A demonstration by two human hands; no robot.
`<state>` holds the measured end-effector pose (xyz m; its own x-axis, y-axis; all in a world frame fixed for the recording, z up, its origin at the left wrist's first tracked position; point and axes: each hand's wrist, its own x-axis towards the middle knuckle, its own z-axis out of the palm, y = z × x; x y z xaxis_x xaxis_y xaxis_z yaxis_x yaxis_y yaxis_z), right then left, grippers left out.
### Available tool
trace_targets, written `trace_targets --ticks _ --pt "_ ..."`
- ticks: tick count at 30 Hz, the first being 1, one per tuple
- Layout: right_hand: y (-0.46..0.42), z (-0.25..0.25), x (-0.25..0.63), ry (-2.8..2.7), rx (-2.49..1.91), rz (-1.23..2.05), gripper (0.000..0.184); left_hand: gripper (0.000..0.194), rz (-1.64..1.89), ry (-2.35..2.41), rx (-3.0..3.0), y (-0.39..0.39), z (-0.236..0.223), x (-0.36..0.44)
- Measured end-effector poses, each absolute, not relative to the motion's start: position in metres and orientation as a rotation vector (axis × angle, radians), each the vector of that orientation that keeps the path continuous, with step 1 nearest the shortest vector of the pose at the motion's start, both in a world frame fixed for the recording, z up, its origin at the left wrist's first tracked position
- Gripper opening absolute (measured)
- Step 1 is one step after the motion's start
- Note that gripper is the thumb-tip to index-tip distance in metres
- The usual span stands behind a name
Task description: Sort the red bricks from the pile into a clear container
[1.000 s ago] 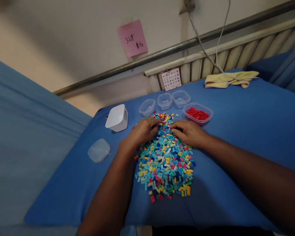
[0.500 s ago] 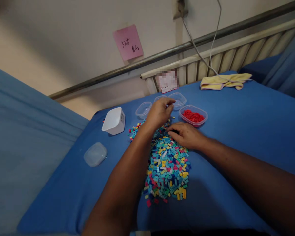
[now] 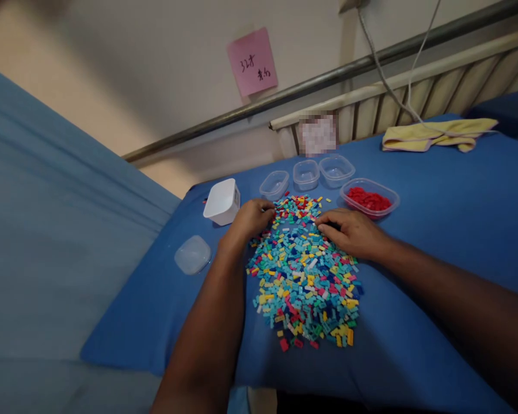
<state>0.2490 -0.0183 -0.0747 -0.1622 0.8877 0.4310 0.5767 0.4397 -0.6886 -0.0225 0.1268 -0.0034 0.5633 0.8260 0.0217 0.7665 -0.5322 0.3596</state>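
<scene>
A wide pile of small plastic building bricks (image 3: 306, 282), mostly turquoise with yellow, pink, red, white and dark blue among them, lies on a blue-covered table. My left hand (image 3: 254, 218) rests at the pile's far left edge, its fingers loosely bent and apart, with no brick visible in it. On the opposite side, my right hand (image 3: 351, 231) touches the pile's edge, the thumb held apart from the fingers. Bricks with more red ones (image 3: 300, 206) form a smaller patch between and beyond the hands. Just past my right hand stands a clear tub (image 3: 395, 204) of red bricks.
Three clear tubs (image 3: 274, 185) stand in a row behind the pile. At the left are a white box (image 3: 221, 202) and a translucent lid (image 3: 193, 255). A folded yellow cloth (image 3: 431, 137) lies at the back right, with a cable (image 3: 384, 80) trailing over it.
My left hand has come back from near the clear tubs down to the pile's left edge, uncovering the patch of bricks. My right hand stays by the pile. The view has shifted left.
</scene>
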Motion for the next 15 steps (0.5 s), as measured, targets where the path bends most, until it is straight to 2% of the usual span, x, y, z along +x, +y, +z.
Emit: trace_targets --ticks 7,15 --pt "-0.021 -0.075 0.250 -1.866 -1.230 0.453 0.018 0.030 0.055 1.402 2.550 0.121 -0.003 -0.017" --pt "-0.021 -0.075 0.250 -1.858 -1.237 0.462 0.017 0.016 0.209 1.535 2.385 0.112 0.006 -0.019"
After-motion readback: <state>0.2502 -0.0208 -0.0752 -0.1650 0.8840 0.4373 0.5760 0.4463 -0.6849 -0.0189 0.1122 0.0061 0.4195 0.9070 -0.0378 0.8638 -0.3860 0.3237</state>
